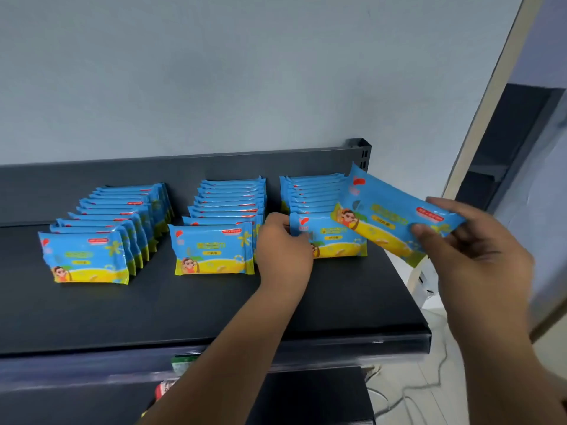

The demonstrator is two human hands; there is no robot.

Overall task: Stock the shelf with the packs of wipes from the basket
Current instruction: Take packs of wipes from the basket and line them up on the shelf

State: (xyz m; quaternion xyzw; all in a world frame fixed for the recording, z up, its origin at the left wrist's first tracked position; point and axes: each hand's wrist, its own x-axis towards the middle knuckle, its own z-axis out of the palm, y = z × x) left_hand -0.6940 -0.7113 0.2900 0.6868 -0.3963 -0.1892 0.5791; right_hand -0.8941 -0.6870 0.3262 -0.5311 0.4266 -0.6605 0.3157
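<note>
Shows a dark shelf (pixel 214 308) against a pale wall (pixel 214 72), loaded with packs of wipes standing on edge in three front-to-back rows. Every pack is blue above and yellow below, with the printed face forward.

Counts roughly ten packs in the left row (pixel 89 256), roughly ten in the middle row (pixel 214 250) and about nine in the right row (pixel 313 191). Cannot fix exact numbers behind the overlapping rear packs. Leaves strips of bare shelf between the rows.

Adds one further held pack (pixel 395 216), tilted in the air over the shelf's right end, partly in front of the right row.

Places the right hand (pixel 478 240) at that pack's right end, thumb on the printed face and fingers curled over the top edge, pinching it.

Places the left hand (pixel 285 250) between the middle and right rows, fingers curled round the left end of the front pack (pixel 334 237) of the right row, upright and touching the pack behind.

Shows, below the shelf's front rail, a green-and-white item (pixel 181 363), too blurred to identify.
</note>
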